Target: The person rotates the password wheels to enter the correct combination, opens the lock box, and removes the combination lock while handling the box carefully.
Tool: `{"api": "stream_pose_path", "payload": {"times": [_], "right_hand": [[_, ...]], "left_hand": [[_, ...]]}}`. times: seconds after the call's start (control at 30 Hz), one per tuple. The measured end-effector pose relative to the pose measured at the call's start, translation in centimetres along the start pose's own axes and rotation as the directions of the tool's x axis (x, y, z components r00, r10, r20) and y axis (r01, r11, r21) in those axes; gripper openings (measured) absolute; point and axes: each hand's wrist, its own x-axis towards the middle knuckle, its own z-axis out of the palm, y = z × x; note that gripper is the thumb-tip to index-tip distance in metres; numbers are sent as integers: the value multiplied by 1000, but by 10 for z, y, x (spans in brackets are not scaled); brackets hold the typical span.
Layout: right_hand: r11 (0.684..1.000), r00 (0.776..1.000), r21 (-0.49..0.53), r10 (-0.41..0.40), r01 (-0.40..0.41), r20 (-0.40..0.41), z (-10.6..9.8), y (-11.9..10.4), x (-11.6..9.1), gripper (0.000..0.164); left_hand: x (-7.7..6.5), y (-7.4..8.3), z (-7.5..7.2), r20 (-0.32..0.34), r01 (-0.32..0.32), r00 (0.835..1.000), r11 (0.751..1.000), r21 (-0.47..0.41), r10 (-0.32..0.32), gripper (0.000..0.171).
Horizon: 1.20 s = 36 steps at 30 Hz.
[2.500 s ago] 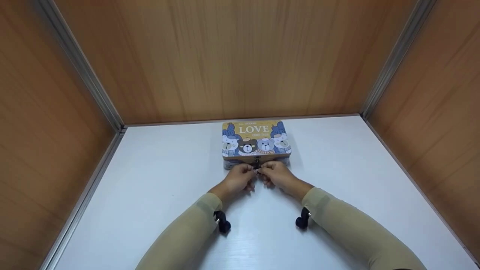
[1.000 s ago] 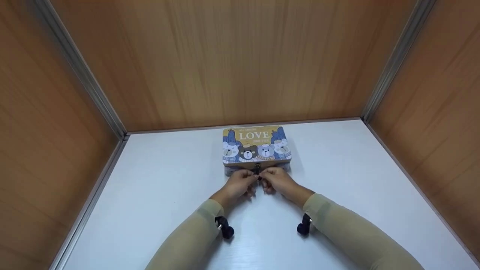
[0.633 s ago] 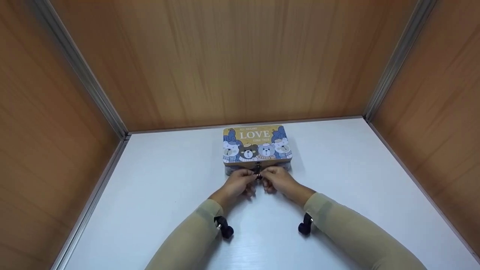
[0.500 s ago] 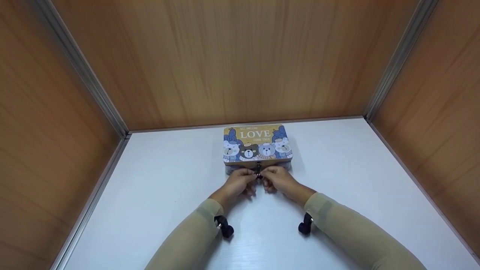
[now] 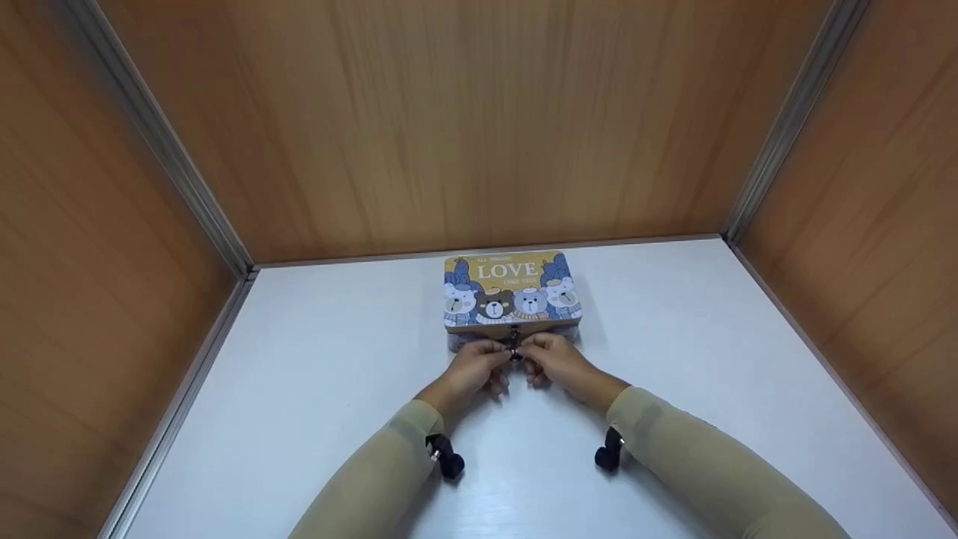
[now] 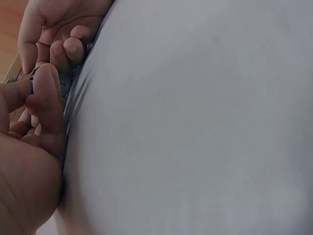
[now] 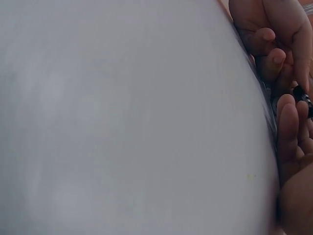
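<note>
Wall panels (image 5: 479,127): wood-grained, on three sides, metal strips at the corners.
Tabletop (image 5: 337,337): white.
Sleeves (image 5: 367,479): khaki, reaching in from the near edge.
Box (image 5: 510,296): lid down, bears and "LOVE" printed on top; near the table's far edge, front toward the person.
Left hand (image 5: 471,368): thumb and finger pinching the black fitting from the left.
Right hand (image 5: 561,365): thumb and finger pinching it from the right.
Wrist cameras (image 5: 451,466): black, one per sleeve.
Black fitting (image 7: 304,98): at box front, centre; partly hidden by fingertips.
</note>
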Motion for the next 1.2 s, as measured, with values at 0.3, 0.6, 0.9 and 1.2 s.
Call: {"api": "stream_pose_path", "payload": {"times": [0.3,0.6,0.9,1.2], "right_hand": [[999,1000,-35,-22,22,-3,0,1,1,16],[998,999,-57,-34,33,-19,0,2,-1,17],[998,1000,-52,-29,29,12,1,4,-1,21],[999,999,19,-38,37,13,0,3,0,27]], "left_hand": [[-2,0,-1,15,-21,1000,998,53,20,18],[-3,1,1,32,-30,999,996,83,27,22],[-4,-1,1,39,-28,999,995,98,24,24],[-2,0,0,22,-44,999,991,124,42,27]]}}
